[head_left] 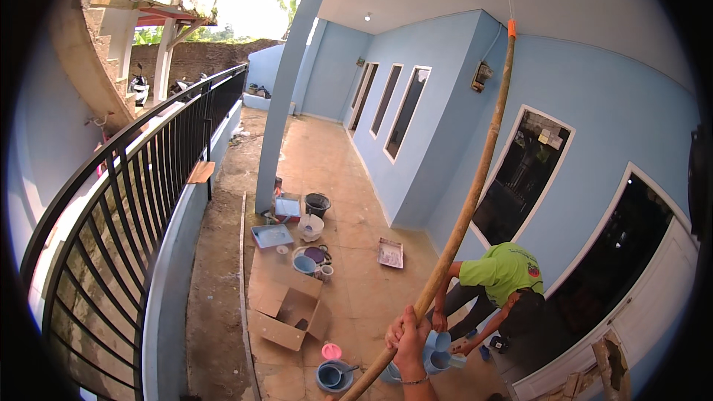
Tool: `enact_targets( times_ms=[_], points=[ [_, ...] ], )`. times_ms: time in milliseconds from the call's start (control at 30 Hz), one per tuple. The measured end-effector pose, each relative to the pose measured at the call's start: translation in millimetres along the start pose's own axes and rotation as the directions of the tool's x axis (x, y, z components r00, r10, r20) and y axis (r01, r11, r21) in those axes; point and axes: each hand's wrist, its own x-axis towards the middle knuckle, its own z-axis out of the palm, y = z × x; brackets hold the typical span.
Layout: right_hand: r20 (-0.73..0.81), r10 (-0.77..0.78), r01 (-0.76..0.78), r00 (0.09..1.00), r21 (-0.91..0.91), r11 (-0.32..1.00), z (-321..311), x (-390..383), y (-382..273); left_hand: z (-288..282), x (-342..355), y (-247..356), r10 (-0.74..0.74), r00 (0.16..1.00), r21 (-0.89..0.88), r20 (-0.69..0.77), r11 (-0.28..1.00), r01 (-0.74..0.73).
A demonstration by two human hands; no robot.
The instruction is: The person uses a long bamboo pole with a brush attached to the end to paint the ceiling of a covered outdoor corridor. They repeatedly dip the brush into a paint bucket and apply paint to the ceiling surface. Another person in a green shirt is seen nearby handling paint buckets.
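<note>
Outdoor veranda, tiled floor (349, 282) in tan squares, pale blue plastered wall (594, 104) with white-framed windows, black metal railing (148, 178) curving along the left edge. Daylight strong beyond the pillar (286, 104).

Long bamboo pole (475, 178) held slanted, rising from lower centre toward the ceiling; orange band (512, 28) near the top, thin wire frame above it, roller itself not resolved. Slant likely chosen for reach to the high wall or ceiling. Surface of pole smooth, yellow-brown, round, faintly jointed.

One hand (408, 338) wrapped around the pole low down, fingers closed tight on it, bracelet at the wrist. Which hand: judged right from the forearm angle, not certain. Other hand not in view.

Co-worker in green shirt (501, 271) crouched by the wall, bent over blue plastic cups (438, 350).

Supplies grouped mid-floor, clear of the wall: open cardboard box (286, 312), flat paint tray (272, 235), black bucket (317, 203), white pail (310, 226), blue bowl (333, 376) with a scoop, second tray (391, 252) nearer the wall.
</note>
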Motion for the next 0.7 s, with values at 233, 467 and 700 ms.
enact_targets(
  times_ms=[233, 467, 700],
  points=[
    [0.036, 0.054, -0.054, 0.998, 0.011, 0.998, 10.8, 7.0, 13.8, 1.0, -65.9, -68.7, -0.176, 0.984, 0.107, 0.013, 0.979, 0.174],
    [0.126, 0.042, -0.046, 0.991, 0.025, 0.999, 10.7, 20.2, -9.8, 21.0, -87.7, -71.2, -0.160, 0.984, 0.172, -0.075, 0.970, 0.171],
    [0.457, -0.032, -0.112, 0.889, 0.285, 0.952, 14.0, 54.4, -70.5, 56.2, -77.7, 9.8, -0.249, 0.940, 0.211, -0.232, 0.931, 0.299]
  ],
)
